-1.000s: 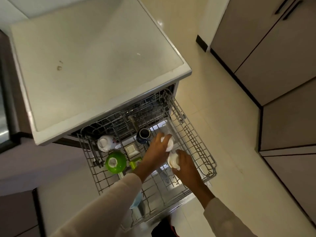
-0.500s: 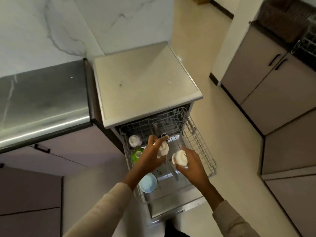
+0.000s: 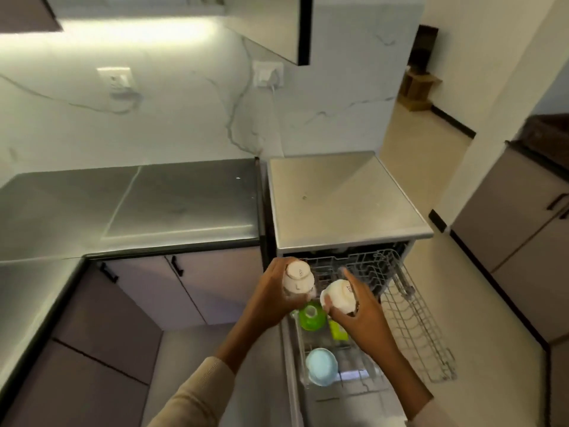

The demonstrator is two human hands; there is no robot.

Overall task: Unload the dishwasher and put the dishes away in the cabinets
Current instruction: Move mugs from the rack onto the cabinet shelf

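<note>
Head view looks down on a kitchen corner: a brushed steel counter (image 3: 154, 204) runs along a white marble-veined wall (image 3: 184, 124) with two sockets (image 3: 267, 74), lit from under a wall cabinet (image 3: 271, 23). Mauve base cabinets (image 3: 191, 291) with black handles sit under the counter, and a cream floor (image 3: 409, 134) leads off to the right.

Beside the counter stands the dishwasher (image 3: 338, 195), its wire rack (image 3: 412, 318) pulled out. An upturned green bowl (image 3: 311, 315) and a pale blue bowl (image 3: 320, 366) sit in the rack's left side. A small yellow-green item lies just right of the green bowl, too blurred to name.

Both hands are raised above the rack, near its back-left corner. The left hand (image 3: 271, 291) is wrapped round a small white cup (image 3: 298, 277), base up, with a printed mark on the base. The right hand (image 3: 366, 312) grips a second white cup (image 3: 338, 295), tilted, with the index finger pointing up. The two cups are just beside each other, possibly touching.
</note>
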